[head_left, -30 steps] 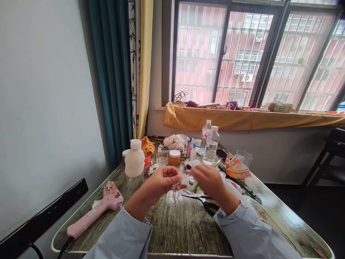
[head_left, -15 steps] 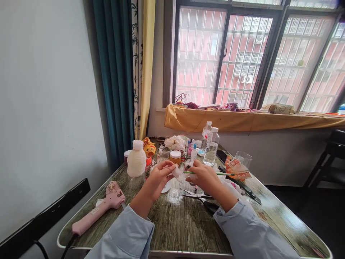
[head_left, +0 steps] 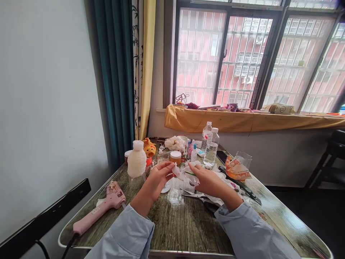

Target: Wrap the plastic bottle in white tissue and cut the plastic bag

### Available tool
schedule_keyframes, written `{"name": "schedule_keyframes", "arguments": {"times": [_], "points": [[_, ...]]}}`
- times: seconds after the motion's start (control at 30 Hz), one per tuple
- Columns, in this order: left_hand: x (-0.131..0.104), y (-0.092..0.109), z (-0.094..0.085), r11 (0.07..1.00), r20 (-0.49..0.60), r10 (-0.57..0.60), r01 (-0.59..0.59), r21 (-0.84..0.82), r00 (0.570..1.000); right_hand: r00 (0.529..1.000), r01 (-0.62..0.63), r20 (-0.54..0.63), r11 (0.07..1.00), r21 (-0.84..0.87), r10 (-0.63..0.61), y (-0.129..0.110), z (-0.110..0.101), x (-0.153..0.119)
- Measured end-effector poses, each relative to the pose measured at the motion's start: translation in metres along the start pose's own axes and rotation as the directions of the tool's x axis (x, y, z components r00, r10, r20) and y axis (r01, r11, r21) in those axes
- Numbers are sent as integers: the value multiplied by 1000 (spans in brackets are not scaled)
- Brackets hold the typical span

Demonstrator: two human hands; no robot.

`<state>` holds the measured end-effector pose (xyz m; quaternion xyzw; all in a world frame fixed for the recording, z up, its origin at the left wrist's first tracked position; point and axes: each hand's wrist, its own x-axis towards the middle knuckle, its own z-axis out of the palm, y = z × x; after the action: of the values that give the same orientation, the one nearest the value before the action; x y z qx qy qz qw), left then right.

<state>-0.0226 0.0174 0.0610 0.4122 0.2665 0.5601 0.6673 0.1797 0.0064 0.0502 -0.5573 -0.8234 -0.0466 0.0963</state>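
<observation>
My left hand pinches a small crumpled white piece, which looks like tissue. To its right, my right hand has its fingers closed on a thin green stick, whose tip points left toward the white piece without clearly touching it. Most of the stick is hidden by the hand. Below the right hand lie scissors with black handles, blades pointing left. A white round lid or dish sits partly behind my left hand.
A pink glue gun lies at the left. Behind the hands stand a white-wrapped bottle, an amber jar and clear water bottles. At the right are a dark green-handled tool and an orange-labelled clear container.
The green stick has turned in my right hand, and its long right-hand part no longer shows. My right hand has tilted and its fingers reach further left. My left hand is nearly unmoved.
</observation>
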Motion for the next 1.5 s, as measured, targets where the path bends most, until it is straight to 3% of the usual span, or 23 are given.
{"name": "schedule_keyframes", "arguments": {"times": [0.13, 0.37, 0.57, 0.73, 1.0, 1.23, 1.5], "points": [[0, 0, 0, 1000, -21, -8, 8, 12, 1000, 1000, 20, -18, 998, 68, -18, -2, -7, -1], [0, 0, 0, 999, -30, -28, 28, -16, 999, 960, -172, -218, 984, 36, 176, -3, -11, 10], [2, -1, -1, 999, -8, -28, 27, -40, 1000, 973, -163, -166, 987, 1, 161, -5, -7, 9], [2, -2, -2, 998, 12, -16, 16, -54, 1000, 948, -225, -234, 974, -22, 213, -7, -8, 12], [4, -3, -4, 998, 41, 5, -3, -65, 999, 976, -109, -191, 994, -25, 102, -5, -1, 10], [4, -4, -4, 998, 74, 19, -15, -62, 997, 919, -183, -346, 982, 55, 191, -8, -7, 11], [1, -1, -1, 999, 107, 10, -6, -40, 994, 921, -71, -368, 984, 165, 129, -8, -3, 10]]}}
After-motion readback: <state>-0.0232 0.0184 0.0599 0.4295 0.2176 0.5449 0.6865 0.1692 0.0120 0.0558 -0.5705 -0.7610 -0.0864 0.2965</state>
